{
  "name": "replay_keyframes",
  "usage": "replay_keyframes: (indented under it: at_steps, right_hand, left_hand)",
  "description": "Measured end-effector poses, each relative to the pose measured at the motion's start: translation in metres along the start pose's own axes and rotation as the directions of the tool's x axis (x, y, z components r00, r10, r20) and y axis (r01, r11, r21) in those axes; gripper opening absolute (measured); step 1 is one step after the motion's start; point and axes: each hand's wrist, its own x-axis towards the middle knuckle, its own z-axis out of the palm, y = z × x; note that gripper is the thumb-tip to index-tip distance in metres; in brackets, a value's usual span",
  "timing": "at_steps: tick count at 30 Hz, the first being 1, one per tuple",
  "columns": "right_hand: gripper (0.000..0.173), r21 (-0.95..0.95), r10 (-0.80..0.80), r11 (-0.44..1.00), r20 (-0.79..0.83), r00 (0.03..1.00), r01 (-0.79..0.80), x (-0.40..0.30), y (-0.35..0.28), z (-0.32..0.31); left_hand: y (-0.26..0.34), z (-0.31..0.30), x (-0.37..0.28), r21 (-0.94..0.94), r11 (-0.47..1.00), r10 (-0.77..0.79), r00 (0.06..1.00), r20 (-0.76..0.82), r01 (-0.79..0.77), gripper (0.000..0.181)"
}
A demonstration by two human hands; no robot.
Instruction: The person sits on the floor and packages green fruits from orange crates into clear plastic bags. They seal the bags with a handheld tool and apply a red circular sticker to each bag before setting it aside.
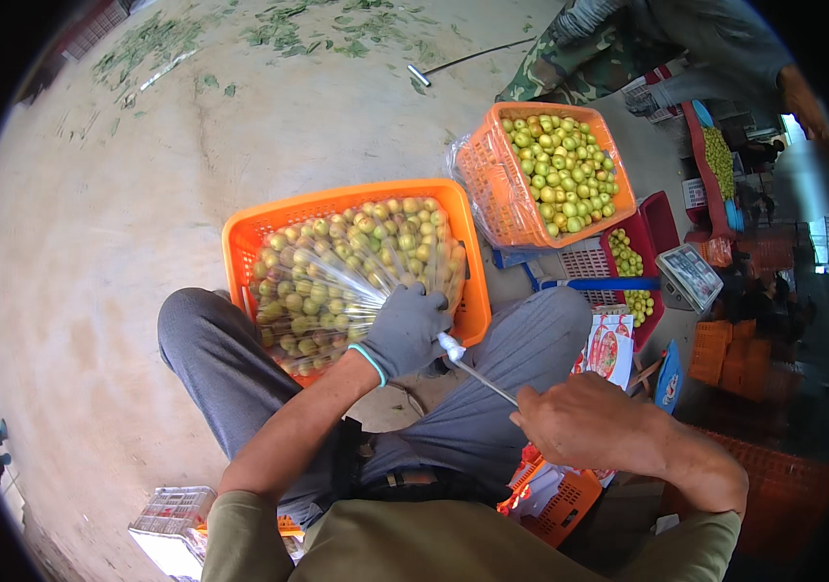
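My left hand (411, 327), in a grey glove with a light-blue cuff, is closed around the gathered neck of a clear plastic bag (356, 280). Round yellow-green fruit (320, 313), some with a reddish blush, fills the bag. The bag sits in an orange plastic crate (342, 190) between my knees. Bare, my right hand (582, 422) grips a thin metal rod (491, 383), whose handle end is hidden in the fist. At the rod's far end is a white twisted bit (451, 347), touching or very near my left hand; its exact hold is unclear.
A second orange crate (494, 182), plastic-lined and heaped with fruit, stands front right. Beyond it are a dark-red crate (658, 218) and a scale (689, 276) on a blue arm. Another person in camouflage trousers (574, 65) stands at upper right. Leaves (291, 29) litter the floor.
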Motion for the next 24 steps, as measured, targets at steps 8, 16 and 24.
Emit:
replay_keyframes:
  at_steps: [8,16,24]
  right_hand:
    - [0.031,0.041,0.119,0.993,-0.122,0.985,-0.115,0.013,0.051,0.070]
    - [0.034,0.003,0.084,0.996,-0.104,0.991,-0.084,0.026,0.071,0.123]
    - [0.030,-0.015,0.243,0.966,-0.272,0.931,-0.256,0.041,0.111,0.137]
  left_hand:
    - [-0.038,0.058,0.005,0.122,0.984,0.155,0.963,-0.221,-0.130,0.018]
    - [-0.056,0.094,0.001,0.129,0.985,0.145,0.948,-0.283,-0.112,0.012]
    - [-0.067,0.105,-0.003,0.120,0.991,0.080,0.970,-0.229,-0.053,0.017]
